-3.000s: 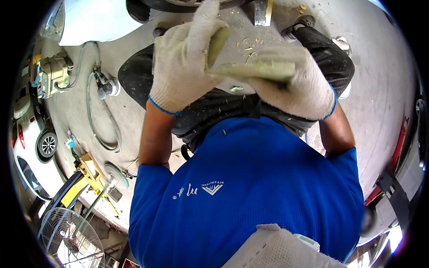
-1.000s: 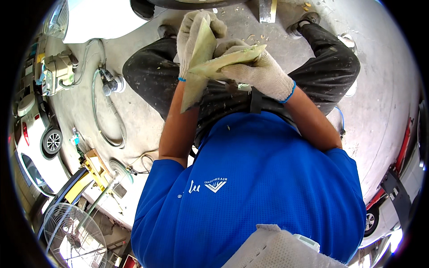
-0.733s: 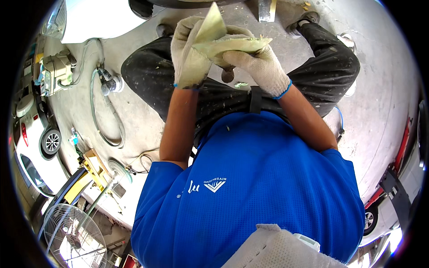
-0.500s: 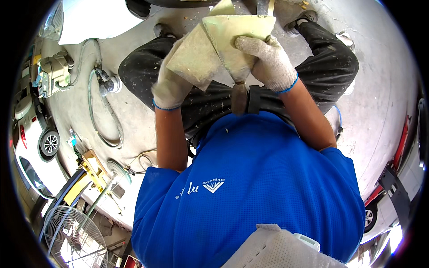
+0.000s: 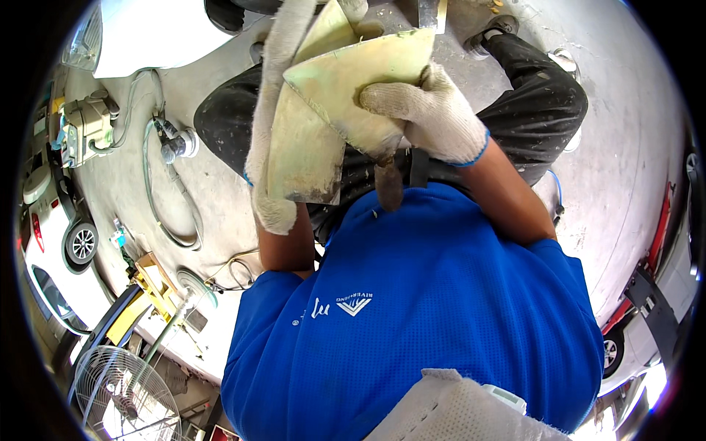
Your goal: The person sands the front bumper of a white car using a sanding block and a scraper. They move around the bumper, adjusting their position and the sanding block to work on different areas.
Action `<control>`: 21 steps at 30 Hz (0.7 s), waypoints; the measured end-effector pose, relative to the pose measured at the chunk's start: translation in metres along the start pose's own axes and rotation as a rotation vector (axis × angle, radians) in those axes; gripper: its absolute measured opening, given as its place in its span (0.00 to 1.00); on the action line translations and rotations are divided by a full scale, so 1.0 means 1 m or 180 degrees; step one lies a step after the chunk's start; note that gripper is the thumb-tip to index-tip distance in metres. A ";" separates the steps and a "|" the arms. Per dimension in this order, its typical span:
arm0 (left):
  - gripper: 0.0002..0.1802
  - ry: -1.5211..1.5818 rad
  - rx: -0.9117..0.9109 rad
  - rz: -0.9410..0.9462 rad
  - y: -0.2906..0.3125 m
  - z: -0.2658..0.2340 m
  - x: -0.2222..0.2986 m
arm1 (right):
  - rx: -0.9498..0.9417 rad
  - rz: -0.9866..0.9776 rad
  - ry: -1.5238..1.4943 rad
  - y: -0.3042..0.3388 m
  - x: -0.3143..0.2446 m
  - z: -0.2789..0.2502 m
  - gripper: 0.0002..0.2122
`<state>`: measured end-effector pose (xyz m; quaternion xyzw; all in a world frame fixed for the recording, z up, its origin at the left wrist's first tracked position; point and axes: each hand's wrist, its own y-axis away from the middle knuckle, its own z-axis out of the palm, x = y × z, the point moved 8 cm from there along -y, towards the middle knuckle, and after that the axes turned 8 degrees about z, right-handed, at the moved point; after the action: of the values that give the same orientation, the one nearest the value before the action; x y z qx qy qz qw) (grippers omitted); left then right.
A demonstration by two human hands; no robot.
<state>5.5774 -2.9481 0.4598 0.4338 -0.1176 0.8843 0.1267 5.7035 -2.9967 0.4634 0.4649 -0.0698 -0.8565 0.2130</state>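
In my left hand [image 5: 266,140], in a white knit glove, I hold a flat pale plate [image 5: 305,165] smeared with yellow-green putty. The glove stretches along the plate's left side, with fingertips showing at its top and one digit at its lower corner. My right hand [image 5: 445,117], gloved too with a blue cuff, is closed around a putty knife [image 5: 360,84], thumb lying on its wide blade. The blade is coated in the same putty and lies over the plate. Its dark handle [image 5: 388,185] hangs down towards my lap. The right fingers behind the blade are hidden.
A sander [image 5: 176,143] with a hose lies on the concrete floor at left, near a beige machine [image 5: 87,125]. A wire-cage fan [image 5: 125,393] stands at lower left. A white car part [image 5: 158,37] is at top left. Parked cars line both sides.
My left hand has turned the plate more upright and its fingers have moved up. The putty knife has shifted left and tilted, its blade now further across the plate.
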 end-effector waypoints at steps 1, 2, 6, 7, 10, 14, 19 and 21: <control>0.37 -0.0545 -0.0227 0.0167 -0.002 -0.005 0.004 | 0.0130 -0.0059 0.0442 0.006 -0.013 0.002 0.14; 0.36 -0.0351 -0.0292 0.0096 -0.003 -0.010 0.001 | 0.0257 -0.0115 0.0883 0.010 -0.021 0.003 0.14; 0.28 0.1642 -0.0241 -0.0597 -0.014 0.010 -0.002 | 0.0554 -0.2409 0.2697 0.035 -0.053 0.030 0.16; 0.25 0.1568 -0.0306 -0.0561 -0.016 0.020 0.002 | 0.0419 -0.2733 0.2801 0.041 -0.047 0.041 0.17; 0.19 0.1426 -0.0056 -0.0838 -0.032 0.020 -0.008 | 0.0721 -0.2552 0.3234 0.046 -0.049 0.046 0.15; 0.17 -0.1087 -0.0038 0.0059 -0.019 0.010 0.012 | 0.1016 -0.2599 0.3237 0.033 -0.055 0.028 0.13; 0.11 -0.5916 -0.1684 0.1401 -0.020 0.059 0.041 | 0.0804 -0.2757 0.3299 0.030 -0.058 0.031 0.12; 0.12 -0.5388 -0.1247 0.1286 -0.014 0.053 0.045 | 0.0971 -0.2701 0.3357 0.029 -0.061 0.022 0.12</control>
<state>5.5945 -2.9463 0.5288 0.8831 -0.3950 0.2371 -0.0890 5.7234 -2.9985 0.5316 0.8309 0.1113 -0.5061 -0.2026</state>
